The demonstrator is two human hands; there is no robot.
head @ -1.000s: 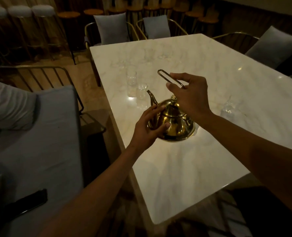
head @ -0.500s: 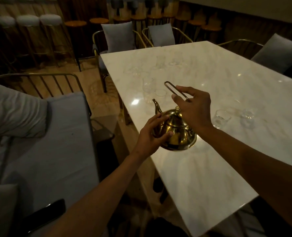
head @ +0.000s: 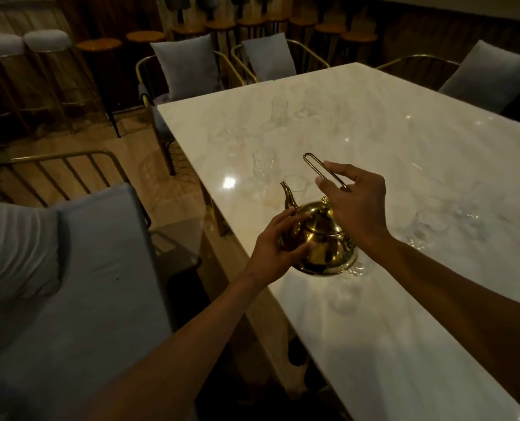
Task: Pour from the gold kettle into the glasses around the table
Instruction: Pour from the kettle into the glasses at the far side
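The gold kettle (head: 322,241) is over the near left part of the white marble table (head: 404,344), spout pointing away towards two clear glasses. My right hand (head: 356,205) pinches its thin wire handle from above. My left hand (head: 275,247) cups the kettle's left side below the spout. A tall glass (head: 263,164) and a shorter glass (head: 295,185) stand just beyond the spout. More glasses (head: 429,226) stand to the right, and others (head: 280,110) sit faintly at the far end. Whether the kettle rests on the table I cannot tell.
A grey cushioned chair (head: 79,284) stands close on my left beside the table edge. Gold-framed chairs with grey cushions (head: 185,68) line the far end and right side. Bar stools (head: 45,44) stand along the back wall.
My view has shifted so the table sits further right and more glasses show. Both hands keep the same hold on the kettle, which stays close to the two near glasses.
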